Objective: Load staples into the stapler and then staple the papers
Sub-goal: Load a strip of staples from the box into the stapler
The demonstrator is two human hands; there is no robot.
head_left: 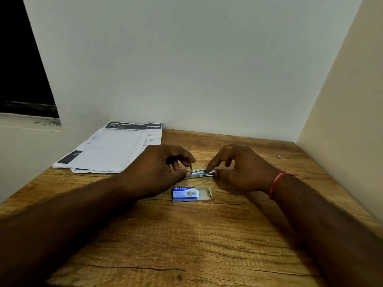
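Observation:
A small silver stapler point(200, 173) lies on the wooden table point(186, 235) between my hands. My left hand point(157, 170) pinches its left end, with a thin metal part upright between thumb and forefinger. My right hand point(240, 168) grips the stapler's right end, forefinger pressing down on its top. A blue staple box point(191, 194) lies just in front of the stapler, its tray slid out to the right. The papers point(112, 149) are stacked at the table's far left, by the wall. Any staples inside the stapler are too small to make out.
Walls close the table in at the back point(196, 69) and on the right point(342, 100). A tiny loose bit point(279, 156) lies near the right wall. A dark window opening point(22, 69) is at the upper left.

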